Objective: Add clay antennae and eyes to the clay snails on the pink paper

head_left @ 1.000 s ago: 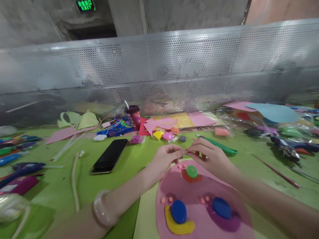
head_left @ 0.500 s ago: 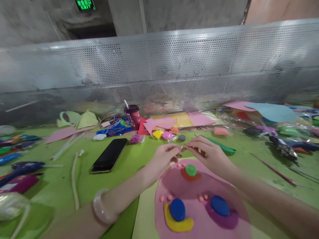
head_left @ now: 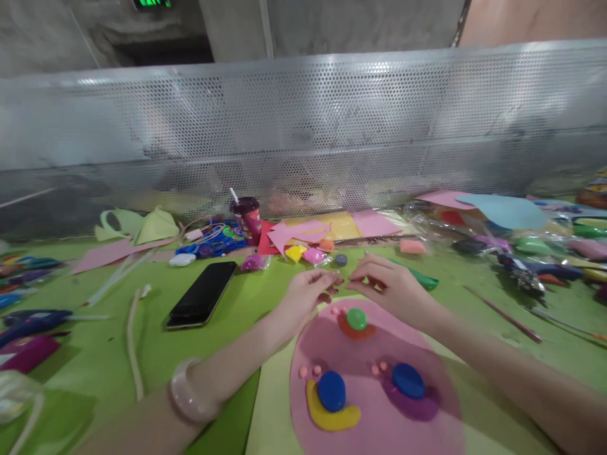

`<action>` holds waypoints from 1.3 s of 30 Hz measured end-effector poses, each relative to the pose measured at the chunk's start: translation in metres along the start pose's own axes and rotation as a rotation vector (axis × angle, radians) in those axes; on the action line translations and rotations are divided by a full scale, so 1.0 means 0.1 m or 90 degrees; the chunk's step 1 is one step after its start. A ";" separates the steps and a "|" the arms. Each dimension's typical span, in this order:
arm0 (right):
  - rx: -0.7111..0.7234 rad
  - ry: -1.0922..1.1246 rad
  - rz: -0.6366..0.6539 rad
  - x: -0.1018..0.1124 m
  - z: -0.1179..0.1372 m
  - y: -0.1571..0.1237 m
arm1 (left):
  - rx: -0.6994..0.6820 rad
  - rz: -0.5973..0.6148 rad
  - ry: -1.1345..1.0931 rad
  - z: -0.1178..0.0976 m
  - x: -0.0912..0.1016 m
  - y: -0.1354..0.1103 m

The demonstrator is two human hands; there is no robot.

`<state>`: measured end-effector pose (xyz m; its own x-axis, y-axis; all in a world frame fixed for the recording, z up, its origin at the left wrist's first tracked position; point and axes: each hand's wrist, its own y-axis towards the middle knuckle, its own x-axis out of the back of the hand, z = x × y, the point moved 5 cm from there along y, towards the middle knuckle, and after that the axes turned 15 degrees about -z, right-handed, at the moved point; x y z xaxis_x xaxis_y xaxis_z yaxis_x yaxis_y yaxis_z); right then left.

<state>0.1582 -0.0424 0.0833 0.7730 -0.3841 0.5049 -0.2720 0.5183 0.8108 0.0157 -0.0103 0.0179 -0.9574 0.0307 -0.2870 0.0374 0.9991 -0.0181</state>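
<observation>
My left hand and my right hand hover with fingertips close together above the far edge of a pink paper oval. Both are closed in a pinch; whatever lies between the fingers is too small to make out. On the oval are three clay snail-like shapes: a green disc on an orange-red body, a blue disc on a yellow curved body, and another blue disc on a purple body. Small pink balls sit at each one's end.
A black phone lies left of my left hand. Beyond are a drink cup with straw, blue scissors and clay packets. A green tool and a thin stick lie right. A perforated metal panel stands behind.
My fingertips, touching or nearly so before, are now slightly apart. The view has shifted a little, moving the scene left. The clay shapes keep their places on the paper.
</observation>
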 end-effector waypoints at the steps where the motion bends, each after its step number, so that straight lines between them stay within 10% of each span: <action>1: -0.014 -0.003 0.007 0.02 0.02 0.03 | 0.001 -0.003 -0.004 0.01 0.01 0.01; 10: -0.095 0.062 0.326 0.05 0.14 -0.08 | 0.000 -0.035 0.042 0.01 0.02 0.04; 39: -0.330 0.293 0.493 -0.02 -0.12 -0.53 | -0.053 -0.144 0.299 -0.09 0.17 0.11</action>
<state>0.1782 -0.0604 0.0358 0.6658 0.4659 0.5828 -0.5914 0.8058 0.0314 -0.0026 0.0017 0.0212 -0.9649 -0.1956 0.1750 -0.1893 0.9805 0.0523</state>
